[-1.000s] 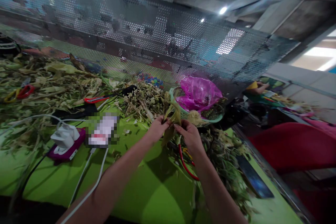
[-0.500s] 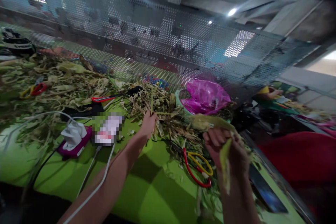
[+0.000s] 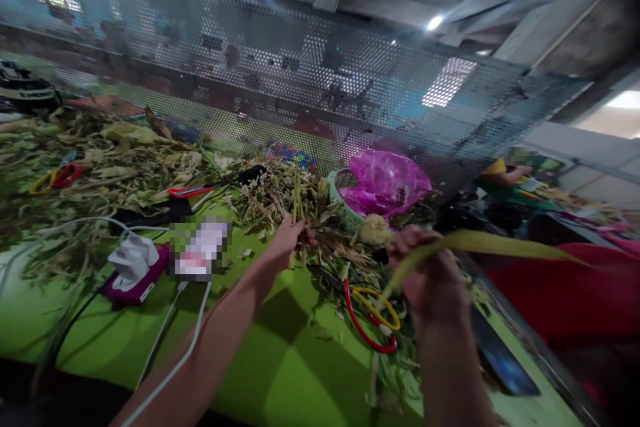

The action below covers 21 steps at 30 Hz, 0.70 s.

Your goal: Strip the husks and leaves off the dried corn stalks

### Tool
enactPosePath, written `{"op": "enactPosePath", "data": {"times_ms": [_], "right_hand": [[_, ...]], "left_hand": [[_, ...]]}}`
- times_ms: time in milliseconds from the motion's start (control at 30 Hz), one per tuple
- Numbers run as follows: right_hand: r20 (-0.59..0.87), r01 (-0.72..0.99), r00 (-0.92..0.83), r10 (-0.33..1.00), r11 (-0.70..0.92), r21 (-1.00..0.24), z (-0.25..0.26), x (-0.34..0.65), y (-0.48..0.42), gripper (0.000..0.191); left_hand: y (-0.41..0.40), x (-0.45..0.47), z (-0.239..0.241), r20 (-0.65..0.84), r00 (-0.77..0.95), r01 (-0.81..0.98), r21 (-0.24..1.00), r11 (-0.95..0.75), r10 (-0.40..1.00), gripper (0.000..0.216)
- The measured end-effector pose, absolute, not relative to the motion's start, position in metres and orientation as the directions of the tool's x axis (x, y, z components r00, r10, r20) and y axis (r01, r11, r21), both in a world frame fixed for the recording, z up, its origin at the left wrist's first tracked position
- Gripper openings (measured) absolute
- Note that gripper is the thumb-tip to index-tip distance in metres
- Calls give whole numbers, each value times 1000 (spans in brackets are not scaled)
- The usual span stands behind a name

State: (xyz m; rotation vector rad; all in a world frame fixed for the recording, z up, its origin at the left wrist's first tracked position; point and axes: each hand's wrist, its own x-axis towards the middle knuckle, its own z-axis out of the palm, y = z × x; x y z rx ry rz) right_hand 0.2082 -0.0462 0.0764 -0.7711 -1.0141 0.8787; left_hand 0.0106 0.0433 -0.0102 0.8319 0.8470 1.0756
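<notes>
My left hand (image 3: 293,239) is closed around a few thin green-yellow leaf strips (image 3: 298,197) that stand up out of the fist. Between the fingers of my right hand (image 3: 433,273) is a long, flat yellow-green leaf strip (image 3: 500,241); one end reaches out to the right, the other hangs down to the left. A pale, rounded fibrous thing (image 3: 374,230) shows just left of my right hand, and I cannot tell whether the hand touches it. Below lie scissors with red and yellow handles (image 3: 375,317), their blades partly under leaf scraps.
Dry leaf pieces (image 3: 100,160) cover the left and back of the green tabletop (image 3: 290,360). A green basket (image 3: 344,203) holds a magenta plastic bag (image 3: 387,180). At left are a phone (image 3: 203,247) and a purple power strip (image 3: 137,280) with cables. Another phone (image 3: 505,350) lies right. A person sits beyond.
The leaf strip in my right hand has swung out to the right and now stretches across the hand. The strips in my left hand now point more upright. The view has shifted slightly.
</notes>
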Motion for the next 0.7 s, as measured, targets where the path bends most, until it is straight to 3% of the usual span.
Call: {"op": "enactPosePath", "data": {"times_ms": [167,367,700], "right_hand": [[148,8,160,976,149,-989,38,175,-23,21],[223,181,202,954,188,-966,22,170,-15,33],[244,328,167,955,179,-928,24,171,-17,28]], "left_hand": [[25,25,0,-140,408,-416,852,319,902,37],[17,29,6,39,490,-313,940,134,871,40],[20,33,4,-2,338,-246,965,91,941,19]]}}
